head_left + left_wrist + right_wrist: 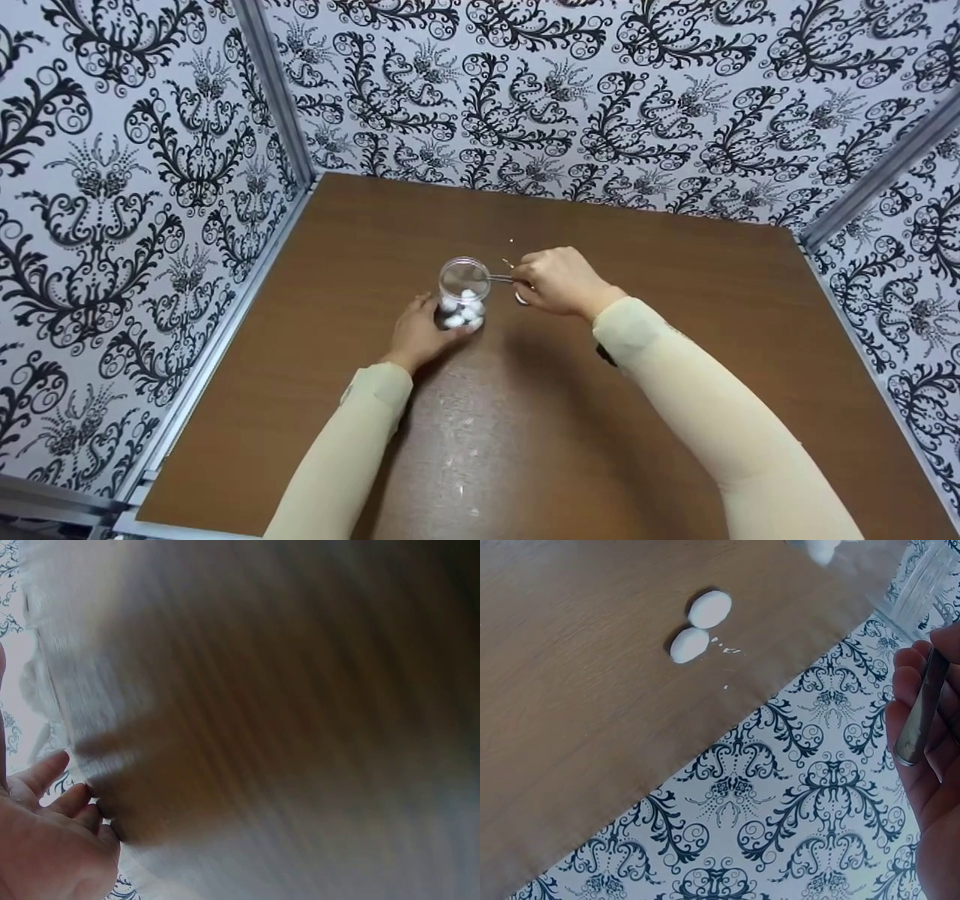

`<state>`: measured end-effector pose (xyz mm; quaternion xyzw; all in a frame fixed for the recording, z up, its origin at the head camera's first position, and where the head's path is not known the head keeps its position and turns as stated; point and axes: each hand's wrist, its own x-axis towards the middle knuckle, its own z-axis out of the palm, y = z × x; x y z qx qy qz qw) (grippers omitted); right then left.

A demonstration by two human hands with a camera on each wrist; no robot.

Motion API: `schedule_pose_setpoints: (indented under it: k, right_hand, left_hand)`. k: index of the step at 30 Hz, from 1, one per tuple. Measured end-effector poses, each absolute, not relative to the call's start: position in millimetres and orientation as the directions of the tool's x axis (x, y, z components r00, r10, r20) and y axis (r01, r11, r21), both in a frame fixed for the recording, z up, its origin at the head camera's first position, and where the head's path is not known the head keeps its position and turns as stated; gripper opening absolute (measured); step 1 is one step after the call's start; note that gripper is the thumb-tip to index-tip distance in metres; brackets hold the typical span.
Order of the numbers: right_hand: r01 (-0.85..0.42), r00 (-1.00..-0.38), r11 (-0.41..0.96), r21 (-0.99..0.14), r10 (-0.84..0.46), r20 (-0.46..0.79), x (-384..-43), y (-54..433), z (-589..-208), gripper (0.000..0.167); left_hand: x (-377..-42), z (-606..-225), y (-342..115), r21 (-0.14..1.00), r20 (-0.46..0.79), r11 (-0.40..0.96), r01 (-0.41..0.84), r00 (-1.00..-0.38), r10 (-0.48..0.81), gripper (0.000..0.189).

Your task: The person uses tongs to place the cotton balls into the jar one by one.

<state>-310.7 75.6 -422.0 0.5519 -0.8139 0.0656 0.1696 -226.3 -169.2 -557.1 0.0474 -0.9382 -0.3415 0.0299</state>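
A clear round jar (pixel 464 279) with several white oval balls (pixel 461 311) inside stands on the table. My left hand (pixel 424 334) holds it low on its side, thumb in front and fingers behind. In the left wrist view the left hand (pixel 56 840) shows at the edge. My right hand (pixel 559 281) grips a slim metal utensil (pixel 501 278) that reaches over the jar's rim; its far end is hidden. The right wrist view shows the utensil's flat, rounded handle end (pixel 916 731) lying across the fingers of the right hand (pixel 937 802).
Two white oval balls (pixel 700 625) lie side by side on the brown table (pixel 570 675), partly hidden under the right hand in the head view. Small white crumbs (pixel 731 651) are scattered by them. Patterned walls (pixel 540 97) with metal posts (pixel 281 97) enclose the table.
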Motion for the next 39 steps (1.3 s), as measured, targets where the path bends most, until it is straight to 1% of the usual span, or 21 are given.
schedule_pose_setpoints:
  k: [5,14,26,33,39]
  right_hand:
    - [-0.913,-0.353,0.400,0.080,-0.873,0.338,-312,82,-419,0.010]
    - [-0.899,-0.376,0.431,0.080,-0.851,0.366,-317,104,-422,0.011]
    - [-0.873,-0.433,0.483,0.060,-0.828,0.357,-323,139,-445,0.008]
    - [-0.849,-0.488,0.526,0.045,-0.814,0.314,-327,151,-457,0.009]
    - [-0.846,-0.497,0.532,0.041,-0.814,0.302,-329,156,-464,0.008]
  left_hand:
    - [-227,-558,-169,0.644,0.014,0.761,-0.074,-0.994,-0.108,0.097]
    - [-227,-556,-169,0.647,0.016,0.759,-0.073,-0.994,-0.109,0.096]
    - [-226,-556,-168,0.641,0.009,0.763,-0.081,-0.993,-0.114,0.096]
    - [-225,-555,-167,0.648,0.012,0.757,-0.083,-0.993,-0.120,0.094]
    - [-225,-556,-168,0.647,0.020,0.759,-0.074,-0.993,-0.113,0.096]
